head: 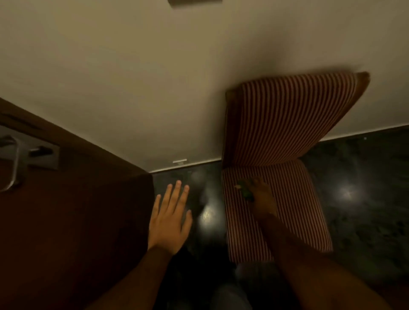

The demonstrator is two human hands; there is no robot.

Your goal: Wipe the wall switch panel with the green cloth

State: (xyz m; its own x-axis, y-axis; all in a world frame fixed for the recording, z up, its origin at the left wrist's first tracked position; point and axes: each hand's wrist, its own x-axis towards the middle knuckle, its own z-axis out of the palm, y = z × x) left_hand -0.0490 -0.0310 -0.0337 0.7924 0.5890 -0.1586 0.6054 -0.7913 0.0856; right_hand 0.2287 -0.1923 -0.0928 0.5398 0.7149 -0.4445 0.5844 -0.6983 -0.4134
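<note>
Over the dark glossy stone floor [354, 199], my left hand [170, 219] hangs flat with fingers spread, holding nothing, just beside the edge of the dark brown wooden door [73, 210] with its metal handle [13, 161]. My right hand [263, 197] rests on the seat of the red-and-white striped cushioned chair [287, 124], closed on the crumpled green cloth [246, 191]. Bare floor lies between door and chair. Beyond, the cream wall [155, 77] rises; a panel edge [194, 2], too cropped to identify, shows at the top.
</note>
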